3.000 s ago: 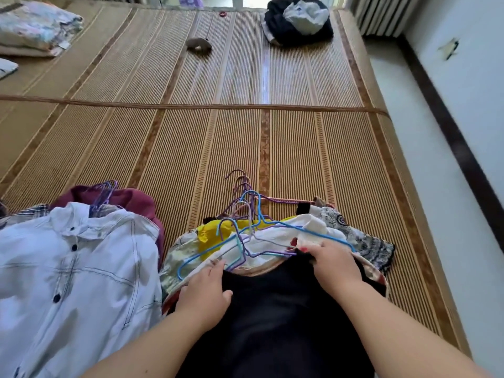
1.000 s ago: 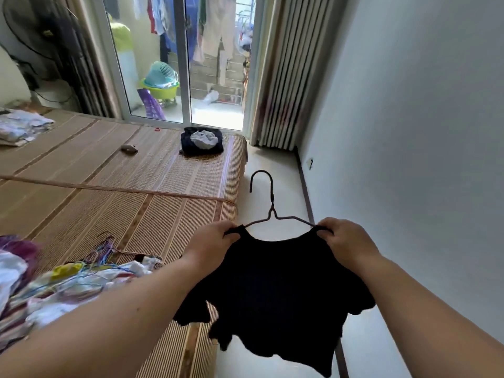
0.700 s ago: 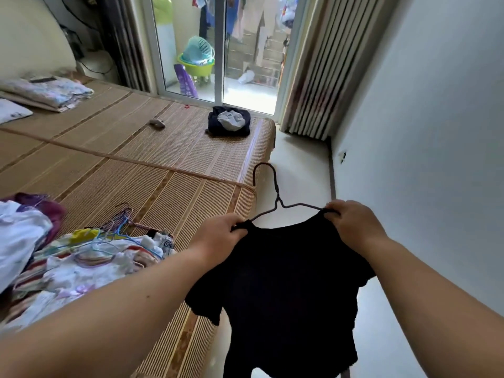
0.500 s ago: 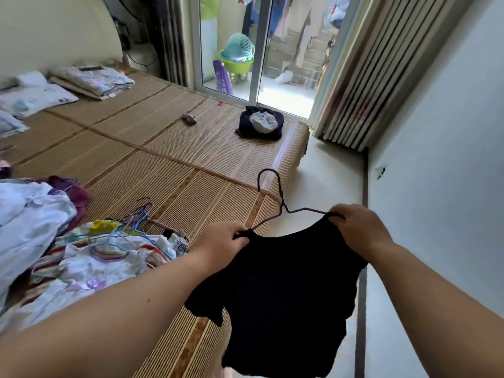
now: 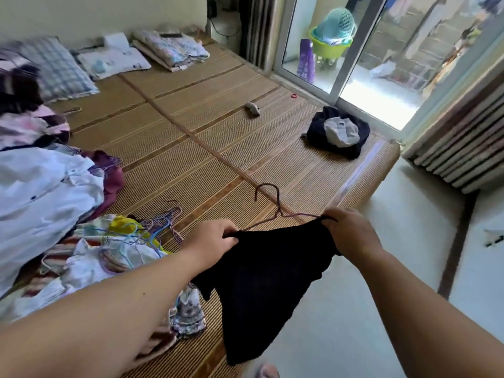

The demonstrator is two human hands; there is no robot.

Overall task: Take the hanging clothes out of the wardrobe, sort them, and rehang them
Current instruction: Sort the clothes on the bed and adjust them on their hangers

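Fingers (image 5: 227, 236) of your left hand (image 5: 211, 240) are curled shut on one shoulder of the black top (image 5: 261, 279); your right hand (image 5: 350, 231) is closed the same way on the other shoulder. Held between them, the top hangs over the near edge of the woven mat (image 5: 218, 148).

Item: black top, one. Dark, plain, short-sleeved, unpatterned; hem falls below your forearms, past the mat's edge toward the pale floor (image 5: 395, 241).

Item: wire hanger (image 5: 275, 205), one, inside the top. Thin, dull purple-brown; hook stands above the neckline, over the mat.

Item: loose hangers (image 5: 161, 222), a tangle of blue and purple wire on the mat, to the left of your left hand. Count cannot be told.

Item: pile of patterned clothes (image 5: 103, 257), one, on the mat under those hangers.

Item: white shirt (image 5: 41, 192), one, with dark buttons, on the mat's left side, over a maroon garment (image 5: 111, 175).

Item: dark bundle (image 5: 338, 132), one, with a pale cloth on top, near the mat's far right corner.

Item: pillows (image 5: 81, 64), two, at the mat's far end; folded bedding (image 5: 171, 49), one stack, just beside them.
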